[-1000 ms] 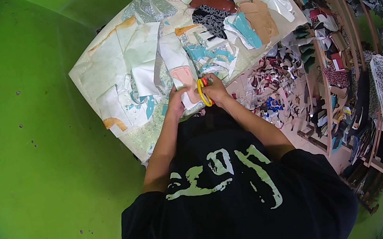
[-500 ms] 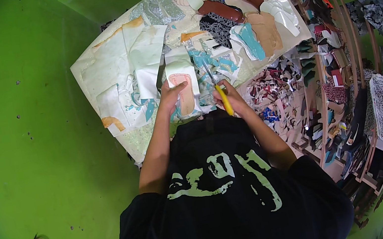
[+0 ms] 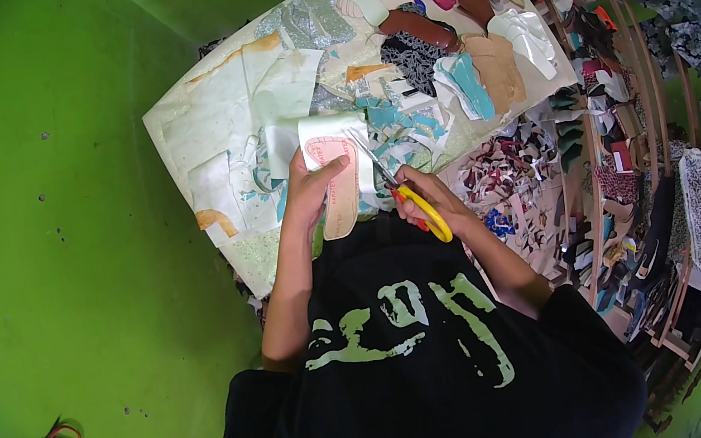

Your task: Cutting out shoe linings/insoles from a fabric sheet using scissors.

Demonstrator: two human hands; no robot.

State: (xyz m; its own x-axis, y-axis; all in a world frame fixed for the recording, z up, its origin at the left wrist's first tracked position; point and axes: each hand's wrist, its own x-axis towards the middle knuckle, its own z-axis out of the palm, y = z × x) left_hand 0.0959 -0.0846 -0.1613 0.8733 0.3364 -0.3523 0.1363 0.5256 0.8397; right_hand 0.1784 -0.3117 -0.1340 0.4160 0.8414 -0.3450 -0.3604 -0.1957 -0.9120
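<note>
We see the left hand [image 3: 308, 194] gripping a pink sole template [image 3: 339, 182] against a white sheet [image 3: 316, 126], its thumb pressed on top and its fingers mostly hidden beneath. The template is in front of the person's chest, at the near edge of the table [image 3: 250, 267], its rounded lower end toward the dark shirt [image 3: 420, 428]. The right hand [image 3: 429, 193] is wrapped around the yellow handles of the scissors [image 3: 436, 221]; we see the blades slant up and left to the sheet's right edge, beside the template (we cannot tell whether the sheet lies between them).

Just beyond the hands we find teal scraps [image 3: 380, 115] strewn on the table, with large white pieces [image 3: 218, 107] to the left. To the right, a teal piece [image 3: 468, 83] lies on white ones, next to tan pieces [image 3: 494, 72], and a black patterned piece [image 3: 415, 62] lies near them. We also see offcuts [image 3: 502, 160] scattered over the floor at the right, and red-handled scissors hanging on the green wall [image 3: 62, 310].
</note>
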